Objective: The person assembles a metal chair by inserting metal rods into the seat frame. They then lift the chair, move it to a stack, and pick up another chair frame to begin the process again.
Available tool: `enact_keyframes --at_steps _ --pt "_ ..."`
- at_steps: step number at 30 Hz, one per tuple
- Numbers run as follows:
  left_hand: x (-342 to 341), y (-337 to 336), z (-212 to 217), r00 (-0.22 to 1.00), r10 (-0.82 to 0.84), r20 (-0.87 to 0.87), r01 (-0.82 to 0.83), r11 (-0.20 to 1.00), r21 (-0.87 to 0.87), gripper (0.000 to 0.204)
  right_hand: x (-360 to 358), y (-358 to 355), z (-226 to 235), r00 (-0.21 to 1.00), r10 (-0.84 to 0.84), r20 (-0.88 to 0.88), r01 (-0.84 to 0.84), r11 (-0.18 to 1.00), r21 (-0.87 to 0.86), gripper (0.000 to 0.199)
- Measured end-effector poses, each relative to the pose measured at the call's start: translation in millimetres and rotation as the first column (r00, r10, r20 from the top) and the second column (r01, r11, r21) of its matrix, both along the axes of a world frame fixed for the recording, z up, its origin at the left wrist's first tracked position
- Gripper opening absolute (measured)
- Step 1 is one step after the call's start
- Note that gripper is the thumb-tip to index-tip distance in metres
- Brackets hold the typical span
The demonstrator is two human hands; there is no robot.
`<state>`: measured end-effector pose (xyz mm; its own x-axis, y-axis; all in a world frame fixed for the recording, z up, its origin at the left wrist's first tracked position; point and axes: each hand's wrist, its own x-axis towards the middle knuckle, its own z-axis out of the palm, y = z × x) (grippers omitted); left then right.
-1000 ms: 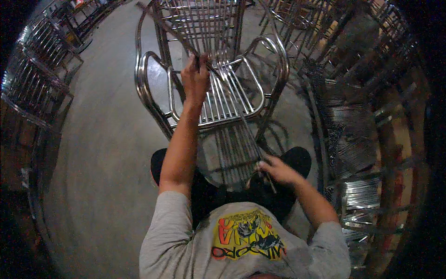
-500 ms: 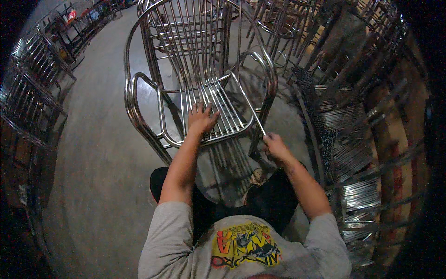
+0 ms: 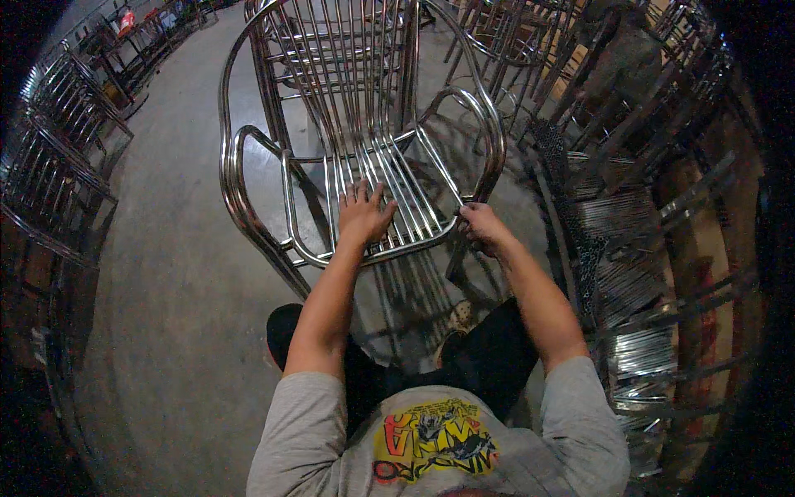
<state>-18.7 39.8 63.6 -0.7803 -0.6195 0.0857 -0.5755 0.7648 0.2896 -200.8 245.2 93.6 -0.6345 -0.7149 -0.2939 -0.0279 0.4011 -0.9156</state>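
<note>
Both hands (image 3: 366,222) (image 3: 487,230) are at a shiny, slatted chair (image 3: 407,192) of curved tubes.

I count two hands of my own: one left hand (image 3: 365,222), one right hand (image 3: 487,229). There is one thin rod (image 3: 450,184) at the right one. Before me stands one metal chair (image 3: 385,157) with two armrests (image 3: 252,130) and more than five seat bars (image 3: 407,186). To the left I count at least two metal frames (image 3: 70,124), and far left, one red object (image 3: 126,21). The metal strips (image 3: 642,356) at right are too many to count.
</note>
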Motion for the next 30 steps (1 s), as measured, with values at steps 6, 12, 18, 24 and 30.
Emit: enact_keyframes --at_steps 6,12,18,24,30 --pt "1 0 4 1.0 -0.007 0.008 0.006 0.999 0.037 0.065 0 -11 16 0.997 -0.013 -0.075 0.023 0.991 0.132 0.022" --pt "0 -1 1 1.0 -0.014 0.006 0.014 1.0 0.014 0.066 5 -7 23 0.991 -0.039 0.127 0.024 0.993 0.116 0.02" --pt "0 0 -1 0.999 -0.02 0.026 0.02 1.0 0.0 0.066 6 -34 15 0.988 -0.059 0.144 0.051 0.997 0.054 0.025" --pt "0 -2 -4 1.0 -0.025 0.011 0.025 0.999 -0.032 0.064 4 -67 -2 0.903 0.093 -0.419 0.022 0.965 0.261 0.038" --pt "-1 -4 -9 0.999 -0.025 0.021 0.026 0.998 -0.051 0.065 -11 -91 -9 0.856 0.227 -0.465 0.051 0.858 0.511 0.047"
